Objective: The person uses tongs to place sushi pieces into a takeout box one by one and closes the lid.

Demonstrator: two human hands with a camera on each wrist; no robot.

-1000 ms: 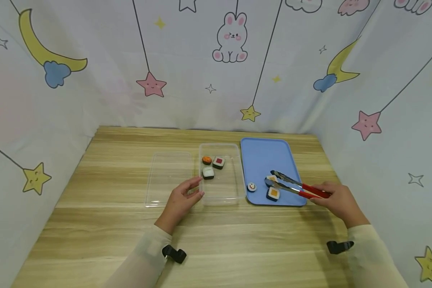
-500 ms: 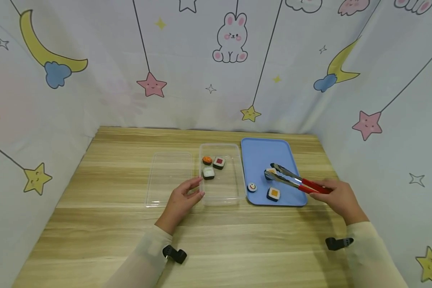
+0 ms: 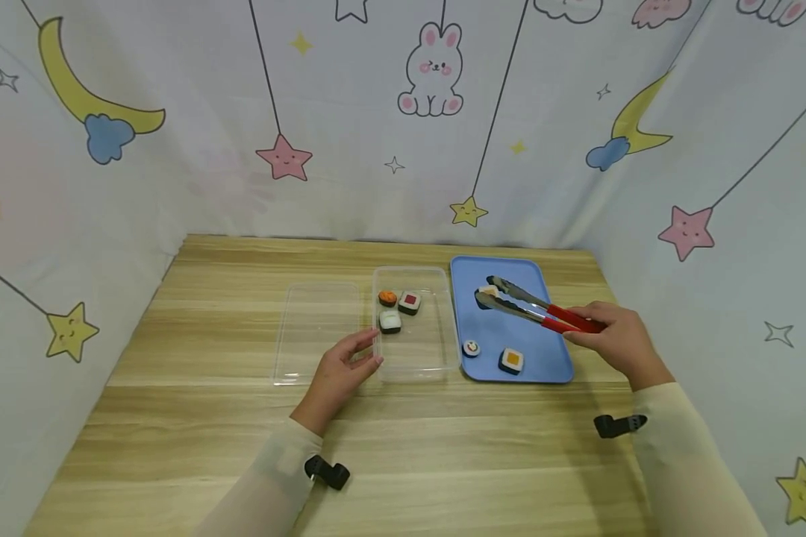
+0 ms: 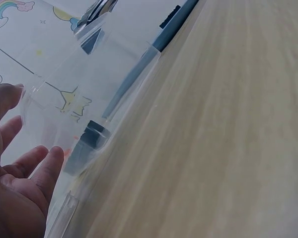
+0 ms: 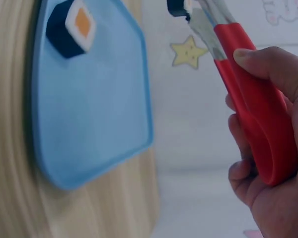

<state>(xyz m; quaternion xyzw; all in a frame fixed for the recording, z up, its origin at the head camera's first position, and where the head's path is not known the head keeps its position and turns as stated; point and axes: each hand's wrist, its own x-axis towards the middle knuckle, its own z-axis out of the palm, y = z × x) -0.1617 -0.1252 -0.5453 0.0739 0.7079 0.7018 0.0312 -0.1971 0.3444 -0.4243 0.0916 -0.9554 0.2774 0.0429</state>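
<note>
My right hand (image 3: 616, 339) grips red-handled metal tongs (image 3: 571, 317), thumb on one handle and fingers around the other. Between the tong tips is a sushi piece (image 3: 488, 291) with an orange centre, raised over the blue tray (image 3: 533, 328). Another orange-centred sushi piece (image 3: 511, 360) and a small round sushi roll (image 3: 471, 348) lie on the tray. My left hand (image 3: 339, 373) touches the left wall of a clear plastic box (image 3: 425, 347) with extended fingers. Inside the box are an orange-topped sushi (image 3: 387, 298), a red-centred sushi (image 3: 410, 302) and a white-topped sushi (image 3: 390, 322).
A clear lid (image 3: 309, 335) lies flat on the wooden table (image 3: 443, 455), left of the box and partly behind my left hand. The tray stands close beside the box's right wall. A patterned white curtain (image 3: 349, 194) hangs behind and at both sides.
My right hand has lifted the orange-centred sushi piece in the tongs and carried it up and left, away from the other tray pieces. The left hand has stayed at the box.
</note>
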